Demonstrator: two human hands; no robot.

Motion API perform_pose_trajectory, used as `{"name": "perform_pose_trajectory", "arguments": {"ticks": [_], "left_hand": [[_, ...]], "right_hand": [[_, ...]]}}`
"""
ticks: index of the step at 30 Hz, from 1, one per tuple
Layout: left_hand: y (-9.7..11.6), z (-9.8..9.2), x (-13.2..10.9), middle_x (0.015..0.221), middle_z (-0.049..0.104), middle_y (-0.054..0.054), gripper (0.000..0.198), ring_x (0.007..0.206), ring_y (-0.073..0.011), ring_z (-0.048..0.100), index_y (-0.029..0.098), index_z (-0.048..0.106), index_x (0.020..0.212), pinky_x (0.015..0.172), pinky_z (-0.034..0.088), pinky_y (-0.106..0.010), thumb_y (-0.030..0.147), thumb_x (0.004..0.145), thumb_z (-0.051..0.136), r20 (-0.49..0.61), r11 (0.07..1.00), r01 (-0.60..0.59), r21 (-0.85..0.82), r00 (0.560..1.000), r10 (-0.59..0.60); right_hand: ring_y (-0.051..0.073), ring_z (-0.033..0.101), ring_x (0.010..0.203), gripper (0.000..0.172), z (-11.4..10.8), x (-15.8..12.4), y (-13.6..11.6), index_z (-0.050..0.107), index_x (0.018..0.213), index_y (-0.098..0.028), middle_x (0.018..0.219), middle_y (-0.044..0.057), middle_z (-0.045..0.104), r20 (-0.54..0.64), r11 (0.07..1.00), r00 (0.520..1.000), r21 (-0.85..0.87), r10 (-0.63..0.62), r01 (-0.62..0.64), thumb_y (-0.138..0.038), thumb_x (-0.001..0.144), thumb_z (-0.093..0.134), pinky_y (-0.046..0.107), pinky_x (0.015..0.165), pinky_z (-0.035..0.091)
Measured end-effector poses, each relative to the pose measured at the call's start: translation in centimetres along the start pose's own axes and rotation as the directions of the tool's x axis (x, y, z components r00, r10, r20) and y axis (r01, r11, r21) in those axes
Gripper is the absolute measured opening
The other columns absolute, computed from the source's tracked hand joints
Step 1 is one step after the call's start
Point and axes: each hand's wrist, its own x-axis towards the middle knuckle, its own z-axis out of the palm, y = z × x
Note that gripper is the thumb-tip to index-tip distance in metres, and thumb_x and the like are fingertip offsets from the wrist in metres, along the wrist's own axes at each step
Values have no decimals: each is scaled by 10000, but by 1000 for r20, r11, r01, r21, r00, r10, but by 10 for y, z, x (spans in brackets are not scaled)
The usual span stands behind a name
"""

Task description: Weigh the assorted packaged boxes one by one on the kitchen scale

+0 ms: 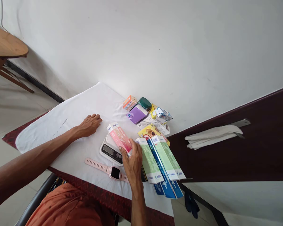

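Note:
A long pink-and-white box (119, 136) lies across a white digital kitchen scale (104, 156). My right hand (133, 161) is closed on the near end of this box, thumb on one side and fingers on the other. Part of the scale is hidden by the box and the hand. My left hand (91, 124) rests palm down on the white cloth (68, 141), left of the scale, its fingers slightly bent and holding nothing. Just in front of the scale lies a pink smartwatch (114, 172) with its strap laid out.
Green-and-white boxes (151, 161) and blue boxes (163, 172) are stacked at the right. Behind them are a yellow box (153, 130), a purple packet (137, 114), an orange box (130, 102) and a dark green round container (145, 102). A white wall (160, 47) stands beyond.

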Motion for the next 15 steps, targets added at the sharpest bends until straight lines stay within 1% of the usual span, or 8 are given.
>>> {"name": "perform_pose_trajectory", "arguments": {"ticks": [4,7,9,11,13,15], "left_hand": [[-2,2,1,1147,617,-136,271,1053,-286,570,196,636,1101,879,440,-432,160,1004,386,-11,1000,8,-2,1000,-8],[-1,1,2,1174,629,-125,310,1079,-277,590,202,616,1215,904,462,-434,219,1036,364,-59,994,27,-106,998,-33],[5,-3,2,1200,630,-120,345,1104,-263,602,202,585,1288,931,471,-424,280,1067,332,-121,979,37,-199,991,-62],[17,-10,0,1243,623,-124,374,1146,-265,594,195,554,1339,969,466,-433,352,1082,333,-197,969,25,-246,978,-75],[35,-19,-3,1291,614,-127,409,1178,-279,573,198,528,1377,994,454,-460,431,1075,380,-242,971,-24,-238,970,-35],[54,-26,-5,1328,603,-128,473,1195,-292,558,212,508,1406,1006,444,-480,512,1043,457,-236,970,-114,-217,970,61]], "right_hand": [[323,575,1196,557,3,2,3,533,1374,-152,1289,182,631,44,1000,999,-5,-12,12,-558,994,511,528,1015,468],[330,554,1242,547,0,3,0,503,1409,-156,1335,183,612,47,997,997,-38,-69,71,-525,1005,509,552,1035,456],[348,524,1288,565,-5,-1,-4,477,1441,-161,1386,193,577,-10,990,993,-90,-114,113,-509,1000,529,569,1039,451],[351,517,1301,559,-14,-13,-8,471,1453,-165,1396,200,564,-119,981,981,-134,-155,139,-468,994,568,556,1036,457],[319,572,1224,476,-23,-33,-9,519,1403,-174,1305,180,614,-239,977,953,-148,-187,155,-397,991,606,503,1011,478],[270,634,1043,336,-31,-56,-5,592,1273,-181,1113,131,671,-316,974,926,-150,-208,167,-348,985,636,434,933,506]]}}
